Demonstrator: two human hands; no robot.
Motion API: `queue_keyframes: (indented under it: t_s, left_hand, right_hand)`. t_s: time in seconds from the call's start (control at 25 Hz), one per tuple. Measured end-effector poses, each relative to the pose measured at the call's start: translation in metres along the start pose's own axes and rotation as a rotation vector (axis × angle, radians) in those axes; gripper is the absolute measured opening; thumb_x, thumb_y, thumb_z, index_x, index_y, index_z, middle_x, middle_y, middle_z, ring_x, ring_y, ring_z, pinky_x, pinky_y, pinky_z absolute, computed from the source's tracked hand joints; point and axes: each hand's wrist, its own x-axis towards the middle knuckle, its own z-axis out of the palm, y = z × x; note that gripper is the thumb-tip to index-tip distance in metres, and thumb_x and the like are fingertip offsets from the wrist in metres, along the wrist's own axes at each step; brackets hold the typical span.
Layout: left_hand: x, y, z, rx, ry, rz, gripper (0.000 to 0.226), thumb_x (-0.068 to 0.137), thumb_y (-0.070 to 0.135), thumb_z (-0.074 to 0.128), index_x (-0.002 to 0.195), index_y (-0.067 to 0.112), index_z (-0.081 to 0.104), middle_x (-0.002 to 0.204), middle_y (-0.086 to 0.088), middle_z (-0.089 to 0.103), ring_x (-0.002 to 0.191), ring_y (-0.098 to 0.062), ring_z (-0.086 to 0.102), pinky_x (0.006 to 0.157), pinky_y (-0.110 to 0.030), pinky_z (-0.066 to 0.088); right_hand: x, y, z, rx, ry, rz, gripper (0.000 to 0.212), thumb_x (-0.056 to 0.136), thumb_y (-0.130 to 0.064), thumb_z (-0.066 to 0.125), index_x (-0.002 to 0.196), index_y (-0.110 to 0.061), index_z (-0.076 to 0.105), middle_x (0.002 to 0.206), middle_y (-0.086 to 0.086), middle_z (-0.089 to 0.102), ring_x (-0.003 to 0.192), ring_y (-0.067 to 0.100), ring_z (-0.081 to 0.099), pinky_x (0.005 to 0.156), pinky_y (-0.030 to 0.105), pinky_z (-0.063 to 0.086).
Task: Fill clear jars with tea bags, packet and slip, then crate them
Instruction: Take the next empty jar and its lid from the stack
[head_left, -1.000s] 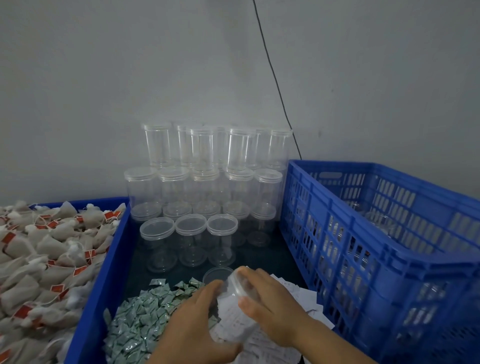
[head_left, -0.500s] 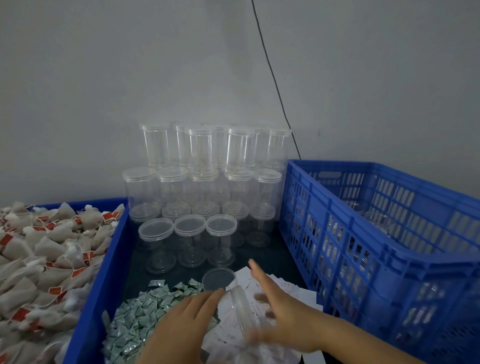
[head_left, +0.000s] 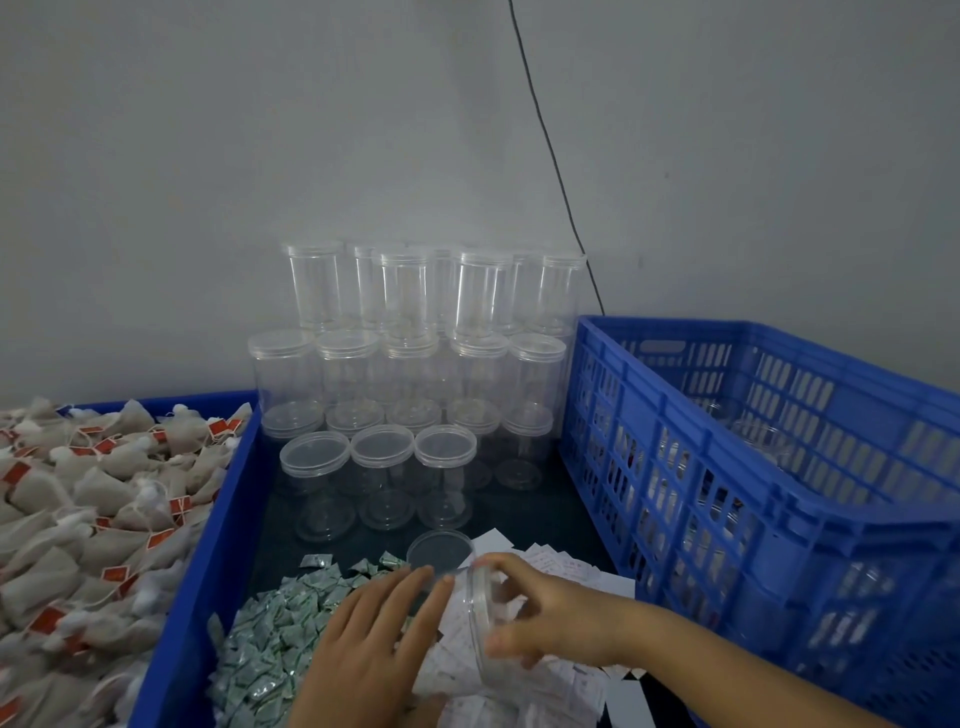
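The right hand (head_left: 540, 605) pinches a clear plastic lid (head_left: 480, 618) on edge, fingers curled over its top rim and thumb under its lower rim, just above a loose heap of thin white paper slips (head_left: 550, 675). The left hand (head_left: 374, 639) lies beside it with fingers straight and spread, gripping nothing, over the seam between the slips and a pile of small crinkled green-and-white foil packets (head_left: 265, 644). Just beyond the fingertips a second round transparent lid (head_left: 439, 553) lies flat on the dark table (head_left: 524, 512).

Farther back, smooth cylindrical clear jars (head_left: 384, 467) with ribbed screw lids stand in rows and are stacked in tiers against the grey wall (head_left: 260, 130); three stand alone in the nearest row. A thin black cable (head_left: 550, 156) runs down the wall behind them.

At the left, a solid-walled blue bin (head_left: 208, 571) is heaped with soft, beige fabric-like tea bags (head_left: 78, 509) carrying red tags and white strings. At the right, a blue slotted plastic crate (head_left: 753, 493) holds several clear jars, seen dimly through its lattice.
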Motion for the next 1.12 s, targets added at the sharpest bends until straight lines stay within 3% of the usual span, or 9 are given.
queue_keyframes:
  t_s: [0.08, 0.16, 0.4, 0.52, 0.6, 0.72, 0.84, 1.04, 1.12]
  left_hand:
    - [-0.002, -0.004, -0.001, -0.039, -0.004, 0.031, 0.061, 0.08, 0.061, 0.046, 0.121, 0.019, 0.058, 0.111, 0.0, 0.069, 0.094, -0.017, 0.069, 0.085, -0.03, 0.05]
    - [-0.003, -0.003, -0.003, -0.069, -0.06, 0.026, 0.087, 0.055, 0.067, 0.065, 0.125, 0.018, 0.046, 0.112, 0.002, 0.068, 0.095, -0.016, 0.068, 0.083, -0.029, 0.053]
    - [-0.007, 0.0, -0.013, -0.275, -0.175, -0.074, 0.1, 0.048, 0.065, 0.073, 0.133, 0.02, 0.047, 0.125, 0.012, 0.057, 0.111, -0.001, 0.052, 0.089, -0.019, 0.043]
    - [-0.009, -0.002, -0.015, -0.456, -0.232, -0.171, 0.097, 0.06, 0.065, 0.068, 0.141, 0.037, 0.023, 0.135, 0.032, 0.027, 0.121, 0.012, 0.031, 0.1, -0.004, 0.02]
    - [-0.013, -0.006, -0.014, -0.586, -0.283, -0.242, 0.097, 0.06, 0.068, 0.068, 0.139, 0.048, 0.015, 0.132, 0.04, 0.025, 0.118, 0.02, 0.03, 0.094, 0.0, 0.024]
    - [-0.018, -0.015, -0.019, -1.082, -0.395, -0.546, 0.089, 0.051, 0.063, 0.078, 0.126, 0.054, 0.031, 0.117, 0.022, 0.059, 0.104, 0.004, 0.059, 0.079, -0.012, 0.05]
    - [-0.023, -0.017, -0.021, -1.324, -0.288, -0.647, 0.084, 0.047, 0.054, 0.086, 0.117, 0.057, 0.04, 0.11, 0.018, 0.065, 0.093, -0.008, 0.068, 0.068, -0.025, 0.058]
    - [-0.013, -0.01, -0.014, -1.253, -0.024, -0.834, 0.083, 0.044, 0.046, 0.084, 0.105, 0.069, 0.032, 0.107, 0.033, 0.046, 0.086, 0.009, 0.058, 0.056, -0.008, 0.049]
    - [-0.011, -0.011, -0.009, -1.165, 0.04, -0.853, 0.088, 0.043, 0.049, 0.083, 0.108, 0.07, 0.028, 0.107, 0.04, 0.04, 0.094, 0.014, 0.048, 0.072, -0.006, 0.043]
  right_hand:
    - [-0.002, 0.001, -0.003, -0.245, -0.002, -0.095, 0.085, 0.08, -0.036, 0.078, 0.143, -0.051, 0.022, 0.124, -0.031, 0.037, 0.107, -0.003, 0.05, 0.094, 0.022, 0.047]
    - [-0.003, 0.003, -0.002, -0.387, 0.019, -0.201, 0.091, 0.076, -0.035, 0.081, 0.141, -0.055, 0.02, 0.125, -0.044, 0.03, 0.116, -0.015, 0.039, 0.099, 0.018, 0.039]
    - [-0.003, 0.013, -0.004, -0.85, 0.144, -0.566, 0.081, 0.075, -0.023, 0.077, 0.143, -0.034, 0.035, 0.156, -0.009, 0.024, 0.14, 0.011, 0.024, 0.111, 0.025, 0.027]
    - [-0.003, 0.011, -0.003, -1.0, 0.207, -0.7, 0.076, 0.075, -0.017, 0.075, 0.138, -0.032, 0.034, 0.154, 0.001, 0.034, 0.138, 0.017, 0.026, 0.107, 0.019, 0.019]
    - [-0.005, 0.01, -0.004, -1.05, 0.254, -0.775, 0.079, 0.072, -0.01, 0.076, 0.136, -0.031, 0.033, 0.152, 0.003, 0.037, 0.139, 0.018, 0.024, 0.11, 0.022, 0.022]
    - [-0.01, 0.018, -0.016, -0.856, 0.389, -0.795, 0.082, 0.069, -0.008, 0.077, 0.135, -0.034, 0.036, 0.152, -0.014, 0.026, 0.144, 0.005, 0.022, 0.111, 0.014, 0.027]
    - [-0.002, 0.026, -0.021, -0.355, 0.592, -0.586, 0.082, 0.069, -0.025, 0.081, 0.128, -0.049, 0.03, 0.142, -0.029, 0.023, 0.134, -0.01, 0.03, 0.101, 0.001, 0.028]
    - [0.071, 0.056, -0.041, 0.185, 0.86, -0.1, 0.084, 0.074, -0.02, 0.087, 0.139, -0.024, 0.033, 0.142, 0.004, 0.038, 0.121, 0.018, 0.045, 0.098, 0.029, 0.041]
    - [0.099, 0.068, -0.054, 0.238, 0.888, 0.087, 0.091, 0.073, -0.03, 0.087, 0.144, -0.024, 0.032, 0.146, 0.007, 0.037, 0.123, 0.024, 0.044, 0.098, 0.035, 0.042]
